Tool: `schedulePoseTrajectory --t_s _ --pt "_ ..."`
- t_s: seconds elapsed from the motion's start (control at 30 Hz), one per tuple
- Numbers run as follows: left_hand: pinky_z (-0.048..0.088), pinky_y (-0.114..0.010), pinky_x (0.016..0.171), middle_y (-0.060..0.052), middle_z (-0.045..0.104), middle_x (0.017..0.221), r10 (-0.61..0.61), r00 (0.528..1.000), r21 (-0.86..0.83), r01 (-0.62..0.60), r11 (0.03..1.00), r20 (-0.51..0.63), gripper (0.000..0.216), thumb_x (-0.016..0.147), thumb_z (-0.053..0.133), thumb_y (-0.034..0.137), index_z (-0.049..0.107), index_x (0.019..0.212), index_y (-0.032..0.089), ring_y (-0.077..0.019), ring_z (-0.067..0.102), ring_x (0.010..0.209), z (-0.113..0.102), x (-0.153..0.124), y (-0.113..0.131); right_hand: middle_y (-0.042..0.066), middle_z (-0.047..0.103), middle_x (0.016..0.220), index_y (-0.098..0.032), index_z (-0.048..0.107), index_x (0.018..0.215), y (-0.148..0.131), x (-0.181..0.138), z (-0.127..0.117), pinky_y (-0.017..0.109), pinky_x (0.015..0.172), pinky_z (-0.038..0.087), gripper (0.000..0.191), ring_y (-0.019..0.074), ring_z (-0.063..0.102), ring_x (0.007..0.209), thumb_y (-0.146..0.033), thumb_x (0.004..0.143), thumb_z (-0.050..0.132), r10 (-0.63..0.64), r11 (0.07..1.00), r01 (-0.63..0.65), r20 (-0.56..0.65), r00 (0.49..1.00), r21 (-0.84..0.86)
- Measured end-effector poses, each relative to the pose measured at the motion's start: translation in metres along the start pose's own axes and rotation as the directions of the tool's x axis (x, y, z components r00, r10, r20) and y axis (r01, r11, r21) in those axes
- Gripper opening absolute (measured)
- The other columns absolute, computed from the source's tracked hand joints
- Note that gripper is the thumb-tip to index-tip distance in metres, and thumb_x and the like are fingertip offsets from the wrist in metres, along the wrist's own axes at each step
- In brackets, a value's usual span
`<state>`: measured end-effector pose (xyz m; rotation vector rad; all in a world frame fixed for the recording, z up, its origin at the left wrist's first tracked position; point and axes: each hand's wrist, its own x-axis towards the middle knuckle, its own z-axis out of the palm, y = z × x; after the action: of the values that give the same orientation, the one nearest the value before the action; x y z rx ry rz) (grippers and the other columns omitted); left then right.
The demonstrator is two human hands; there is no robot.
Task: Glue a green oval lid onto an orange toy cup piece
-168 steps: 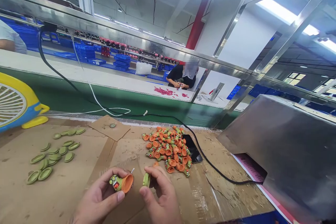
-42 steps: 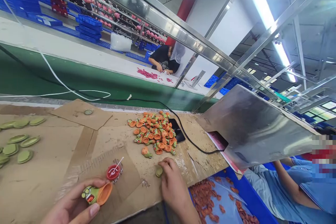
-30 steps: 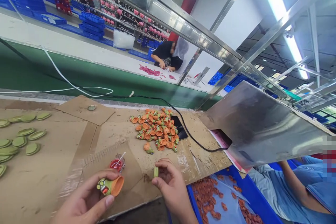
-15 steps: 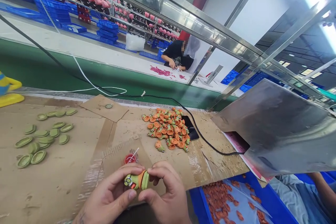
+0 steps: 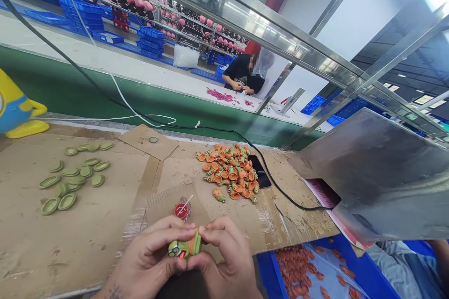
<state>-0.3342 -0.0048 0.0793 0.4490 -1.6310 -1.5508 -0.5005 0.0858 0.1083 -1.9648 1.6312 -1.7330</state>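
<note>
A small green-and-orange toy figure with round eyes and a red mouth lies sideways between my hands. My left hand is closed around its head end. With thumb and fingers, my right hand grips the green oval base piece against the orange end of the figure. Both hands are above the cardboard's front edge. Just beyond them stands a small red pot with a thin white stick in it. A pile of similar figures, their orange hollow ends showing, lies farther back.
Several green oval pieces lie on the cardboard at left. A yellow-and-blue toy stands behind them. A black cable runs to a metal panel. Below right, a blue bin holds orange parts. A co-worker sits across.
The dark gap between the orange body and the green base piece has narrowed. My fingers have drawn closer together around the figure. The camera view has shifted slightly left.
</note>
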Motion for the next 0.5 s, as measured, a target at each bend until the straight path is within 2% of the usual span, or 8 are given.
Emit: schedulePoseTrajectory --t_s 0.07,0.13,0.23,0.3,0.37,0.43,0.47,0.5 --pt "0.061 -0.019 0.086 -0.005 0.08 0.104 -0.015 1.0 0.009 0.015 1.0 -0.022 0.026 0.087 0.081 0.056 0.084 0.106 0.039 -0.0199 0.076 0.098 0.0 0.0 0.002 0.005 0.067 0.089 -0.022 0.067 0.118 -0.002 0.002 -0.001 0.021 0.069 0.059 0.024 0.0147 0.069 0.08 -0.041 0.103 0.065 -0.067 0.997 0.067 0.012 0.998 -0.041" --pt "0.06 -0.018 0.091 -0.005 0.081 0.108 -0.101 0.993 -0.038 0.099 0.994 -0.061 0.025 0.083 0.086 0.053 0.085 0.103 0.038 -0.0207 0.075 0.103 0.001 -0.001 -0.001 0.008 0.069 0.094 -0.02 0.065 0.121 0.001 0.004 -0.002 0.023 0.073 0.061 0.022 0.0168 0.07 0.086 -0.034 0.106 0.061 -0.1 0.988 0.106 0.06 0.993 -0.108" --pt "0.06 -0.023 0.096 -0.005 0.078 0.12 -0.313 0.949 -0.28 0.289 0.916 -0.043 0.032 0.08 0.092 0.043 0.083 0.109 0.035 -0.0228 0.073 0.113 0.003 -0.002 -0.015 0.012 0.07 0.1 -0.017 0.065 0.125 0.012 0.004 0.004 0.028 0.073 0.062 0.021 0.0194 0.07 0.087 -0.025 0.107 0.055 -0.101 0.967 0.127 0.129 0.987 -0.219" --pt "0.061 -0.024 0.091 -0.005 0.077 0.118 -0.375 0.927 -0.417 0.33 0.847 -0.027 0.037 0.078 0.094 0.038 0.08 0.111 0.031 -0.0217 0.072 0.108 0.006 -0.004 -0.025 0.013 0.071 0.099 -0.017 0.063 0.129 0.02 -0.002 0.013 0.031 0.071 0.062 0.026 0.0212 0.07 0.086 -0.019 0.106 0.052 -0.141 0.953 0.176 0.152 0.978 -0.246" --pt "0.058 -0.02 0.077 -0.003 0.076 0.102 -0.382 0.923 -0.463 0.318 0.827 -0.049 0.037 0.076 0.096 0.038 0.076 0.105 0.025 -0.016 0.071 0.09 0.011 -0.01 -0.028 0.012 0.072 0.102 -0.02 0.06 0.137 0.024 -0.015 0.024 0.035 0.073 0.064 0.034 0.0234 0.072 0.091 -0.015 0.104 0.052 -0.198 0.942 0.239 0.182 0.963 -0.236" --pt "0.052 -0.019 0.065 0.0 0.07 0.086 -0.393 0.917 -0.461 0.322 0.827 -0.066 0.042 0.077 0.094 0.047 0.07 0.099 0.021 -0.011 0.063 0.071 0.012 -0.015 -0.025 0.011 0.072 0.11 -0.029 0.057 0.143 0.024 -0.031 0.029 0.038 0.079 0.066 0.043 0.026 0.074 0.099 -0.021 0.101 0.061 -0.176 0.945 0.222 0.2 0.964 -0.239" --pt "0.051 -0.021 0.065 -0.001 0.069 0.083 -0.401 0.913 -0.451 0.329 0.83 -0.072 0.048 0.076 0.093 0.053 0.068 0.099 0.019 -0.0116 0.062 0.069 0.008 -0.016 -0.023 0.011 0.071 0.12 -0.036 0.057 0.144 0.024 -0.038 0.029 0.043 0.083 0.066 0.046 0.0292 0.073 0.107 -0.034 0.1 0.067 -0.096 0.955 0.146 0.197 0.976 -0.257" --pt "0.05 -0.023 0.064 -0.004 0.07 0.082 -0.403 0.906 -0.423 0.317 0.849 -0.131 0.056 0.069 0.096 0.057 0.068 0.097 0.017 -0.0136 0.062 0.07 0.0 -0.017 -0.019 0.009 0.068 0.127 -0.041 0.058 0.143 0.027 -0.043 0.028 0.046 0.085 0.067 0.049 0.031 0.071 0.112 -0.046 0.096 0.072 0.013 0.956 0.038 0.169 0.986 -0.292"
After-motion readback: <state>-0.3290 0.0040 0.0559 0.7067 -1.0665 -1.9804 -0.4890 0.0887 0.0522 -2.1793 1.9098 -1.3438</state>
